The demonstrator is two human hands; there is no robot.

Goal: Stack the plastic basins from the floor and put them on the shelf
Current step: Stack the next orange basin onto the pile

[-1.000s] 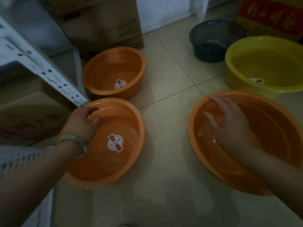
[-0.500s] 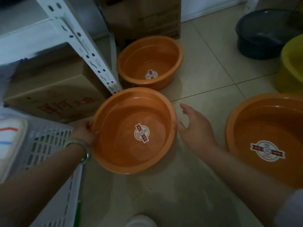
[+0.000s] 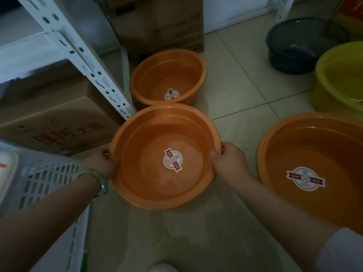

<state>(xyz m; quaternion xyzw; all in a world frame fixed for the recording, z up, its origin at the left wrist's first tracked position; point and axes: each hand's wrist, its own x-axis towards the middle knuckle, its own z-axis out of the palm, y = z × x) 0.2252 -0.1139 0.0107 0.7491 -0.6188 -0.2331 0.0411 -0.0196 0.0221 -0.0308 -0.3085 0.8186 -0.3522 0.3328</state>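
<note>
The middle orange basin (image 3: 167, 156) is close to things on its far side: its far left rim is just beside the foot of the white shelf post (image 3: 86, 61), and its far rim almost meets the small orange basin (image 3: 169, 77) behind it; I cannot tell if they touch. To the right there is a strip of free floor (image 3: 235, 91) between it and the large orange basin (image 3: 314, 169). Near the person the floor is open. On the left side a white slotted crate (image 3: 45, 179) stands close to the left arm.

The floor is of pale tiles with dark joint lines, and the room is dim. A cardboard box with red characters (image 3: 59, 126) sits under the shelf, another brown carton (image 3: 163, 24) stands at the far wall. At the far right are a dark grey basin (image 3: 302, 46) and a yellow basin (image 3: 339, 77).

The left hand (image 3: 102, 163) is closed on the left rim of the middle basin, thumb inside over the edge. The right hand (image 3: 229, 160) grips the right rim in the same way. The basin lies between both hands, level, its round sticker (image 3: 172, 160) facing up. A pale bangle (image 3: 96, 179) is on the left wrist.
</note>
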